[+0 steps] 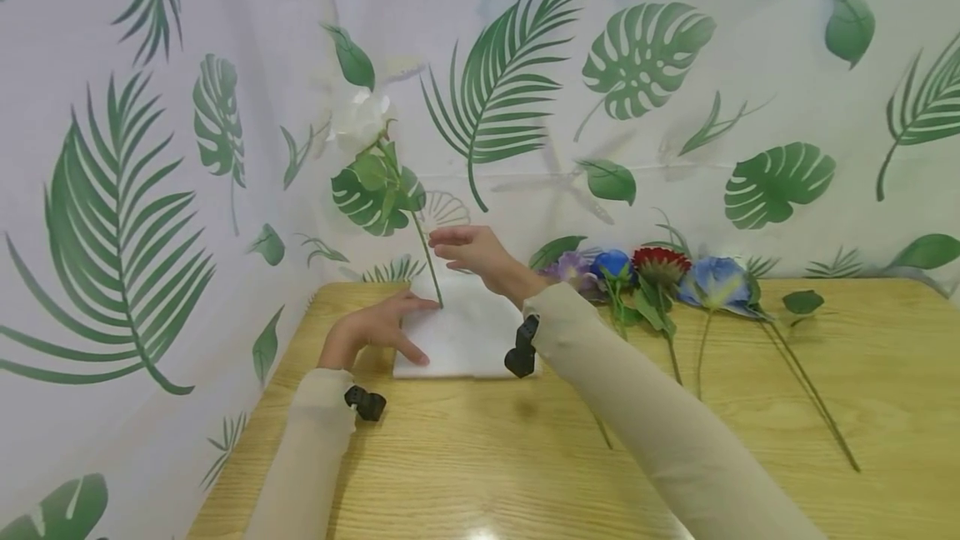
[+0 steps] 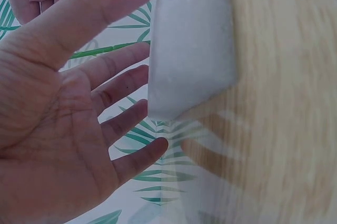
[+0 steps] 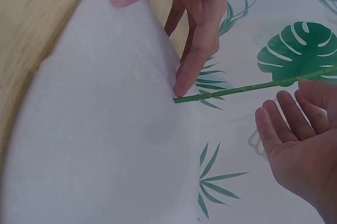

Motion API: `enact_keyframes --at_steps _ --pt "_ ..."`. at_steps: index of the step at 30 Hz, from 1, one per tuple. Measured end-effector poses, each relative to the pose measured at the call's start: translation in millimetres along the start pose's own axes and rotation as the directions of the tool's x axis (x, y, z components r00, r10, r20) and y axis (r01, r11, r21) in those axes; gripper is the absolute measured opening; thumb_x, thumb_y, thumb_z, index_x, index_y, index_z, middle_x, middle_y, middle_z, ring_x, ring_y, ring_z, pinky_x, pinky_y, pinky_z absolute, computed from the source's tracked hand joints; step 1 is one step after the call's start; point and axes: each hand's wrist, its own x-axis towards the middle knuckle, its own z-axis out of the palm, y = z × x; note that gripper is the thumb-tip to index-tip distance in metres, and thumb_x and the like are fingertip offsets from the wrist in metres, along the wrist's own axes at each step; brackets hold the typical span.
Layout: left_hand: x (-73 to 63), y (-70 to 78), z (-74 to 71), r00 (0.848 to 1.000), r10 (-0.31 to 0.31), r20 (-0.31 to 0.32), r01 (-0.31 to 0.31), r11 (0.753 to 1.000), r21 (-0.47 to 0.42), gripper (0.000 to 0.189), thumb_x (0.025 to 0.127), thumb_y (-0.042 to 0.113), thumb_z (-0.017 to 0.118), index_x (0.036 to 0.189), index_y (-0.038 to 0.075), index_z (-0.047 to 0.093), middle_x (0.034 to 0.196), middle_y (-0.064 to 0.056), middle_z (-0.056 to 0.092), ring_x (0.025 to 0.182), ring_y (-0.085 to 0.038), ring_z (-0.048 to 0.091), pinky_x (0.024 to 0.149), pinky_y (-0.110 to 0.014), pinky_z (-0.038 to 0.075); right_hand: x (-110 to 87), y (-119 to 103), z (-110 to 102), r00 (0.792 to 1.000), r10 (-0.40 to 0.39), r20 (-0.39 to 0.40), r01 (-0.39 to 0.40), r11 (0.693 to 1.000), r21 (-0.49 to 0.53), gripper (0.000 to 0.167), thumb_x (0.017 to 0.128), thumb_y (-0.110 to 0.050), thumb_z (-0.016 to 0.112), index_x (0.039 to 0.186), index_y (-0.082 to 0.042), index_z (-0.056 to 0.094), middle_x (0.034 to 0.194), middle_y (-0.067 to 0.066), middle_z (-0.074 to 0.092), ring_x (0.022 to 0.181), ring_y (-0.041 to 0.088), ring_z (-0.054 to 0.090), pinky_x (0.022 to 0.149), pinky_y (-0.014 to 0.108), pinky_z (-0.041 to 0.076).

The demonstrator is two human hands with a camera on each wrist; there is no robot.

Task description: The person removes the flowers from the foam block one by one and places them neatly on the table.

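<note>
A white rose (image 1: 360, 122) with green leaves stands tilted to the left, its green stem (image 3: 242, 88) meeting the top of a white foam block (image 1: 472, 336). On the block's left side, my left hand (image 1: 381, 327) spreads its thumb and fingers, the index fingertip beside the stem's foot. The left wrist view has the left palm (image 2: 47, 124) and straight fingers against the block's side. My right hand (image 1: 483, 261) hovers above the block, just right of the stem, its fingers loosely extended. Nothing shows between the right fingers (image 3: 292, 121).
Several flowers lie on the wooden table (image 1: 450, 457) to the right: a purple flower (image 1: 573, 269), a blue rose (image 1: 612, 263), a red flower (image 1: 662, 263) and a light-blue flower (image 1: 716, 280). A loose leaf (image 1: 802, 302) lies beyond them. Leaf-patterned cloth (image 1: 517, 182) hangs behind and left.
</note>
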Motion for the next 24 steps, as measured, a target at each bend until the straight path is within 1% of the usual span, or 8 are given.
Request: enact_keyframes --at_steps 5,10,16,24 --pt "-0.3 -1.7 1.1 1.000 0.015 -0.002 -0.015 1.000 0.003 0.090 0.077 0.026 0.090 0.154 0.011 0.045 0.163 -0.021 0.024 0.150 -0.040 0.026 0.123 -0.059 0.023 4.2 2.2 3.0 0.999 0.023 0.045 -0.021 0.999 -0.033 0.040 0.103 -0.005 0.057 0.142 0.001 0.056 0.147 0.019 0.057 0.138 0.033 0.053 0.113 0.048 0.046" --pt "0.1 -2.6 0.2 1.000 0.015 -0.005 -0.015 1.000 0.010 0.090 0.077 0.026 0.090 0.154 0.011 0.045 0.162 -0.021 0.026 0.150 -0.039 0.026 0.123 -0.059 0.023 6.5 2.5 6.6 0.997 0.021 0.072 -0.017 0.999 -0.049 0.041 0.104 -0.006 0.056 0.144 0.002 0.053 0.144 0.021 0.058 0.138 0.033 0.054 0.113 0.049 0.045" --pt "2.5 -2.5 0.4 1.000 0.002 -0.002 -0.002 1.000 0.008 0.089 0.077 0.027 0.090 0.154 0.012 0.045 0.163 -0.020 0.025 0.152 -0.039 0.024 0.123 -0.060 0.023 7.0 2.5 9.3 0.998 0.019 0.058 -0.016 0.999 -0.050 0.038 0.103 -0.007 0.058 0.140 0.002 0.057 0.137 0.022 0.063 0.134 0.032 0.058 0.112 0.048 0.047" --pt "3.7 -4.5 0.1 1.000 0.007 0.001 -0.007 1.000 0.018 0.089 0.078 0.026 0.089 0.153 0.011 0.046 0.160 -0.021 0.028 0.150 -0.038 0.028 0.123 -0.058 0.024 4.2 -0.5 12.5 0.999 0.019 0.035 -0.016 0.997 -0.075 0.030 0.102 -0.008 0.060 0.129 0.005 0.064 0.134 0.022 0.066 0.126 0.033 0.064 0.109 0.046 0.050"
